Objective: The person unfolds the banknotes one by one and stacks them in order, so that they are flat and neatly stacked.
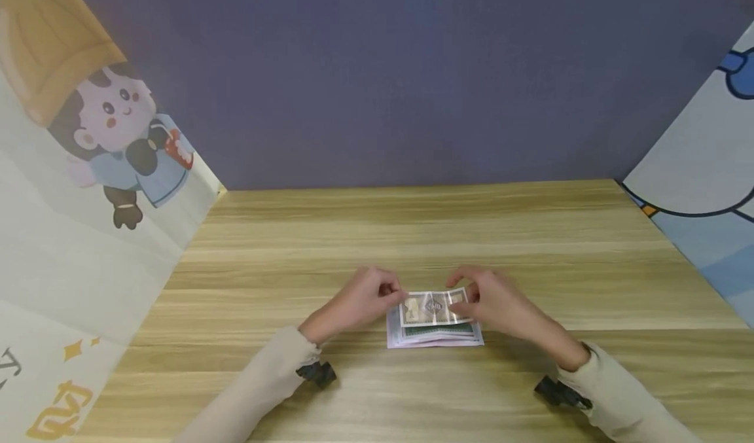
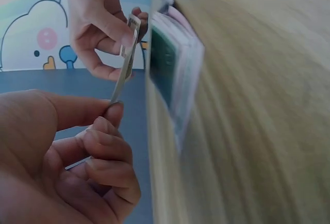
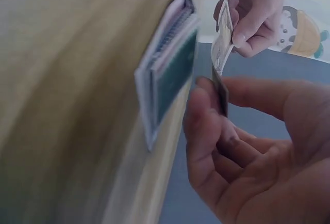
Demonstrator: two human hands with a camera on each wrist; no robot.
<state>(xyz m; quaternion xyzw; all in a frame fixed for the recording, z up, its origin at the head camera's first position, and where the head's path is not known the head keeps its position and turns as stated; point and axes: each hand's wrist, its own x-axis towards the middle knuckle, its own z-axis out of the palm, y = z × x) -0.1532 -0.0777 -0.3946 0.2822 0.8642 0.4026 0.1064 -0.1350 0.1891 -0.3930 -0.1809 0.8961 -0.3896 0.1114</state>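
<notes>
A creased brown-and-white banknote [image 1: 432,307] is stretched between both hands, above a stack of banknotes [image 1: 436,345]. My left hand [image 1: 372,292] pinches its left end between thumb and fingers. At the other end, my right hand [image 1: 491,299] pinches the note with thumb and fingertips. In the left wrist view the note [image 2: 129,59] appears nearly edge-on, raised off the table. The stack [image 3: 172,74] lies on the table, a green note uppermost and paler, pinkish edges beneath. Part of the stack is covered by the held note in the head view.
The wood-grain table [image 1: 412,233] spreads around the hands. A dark blue-grey panel [image 1: 383,83] rises behind it. Cartoon-printed sheets stand at the left [image 1: 47,233] and right [image 1: 707,161]. Dark straps with small devices sit at both sleeve cuffs.
</notes>
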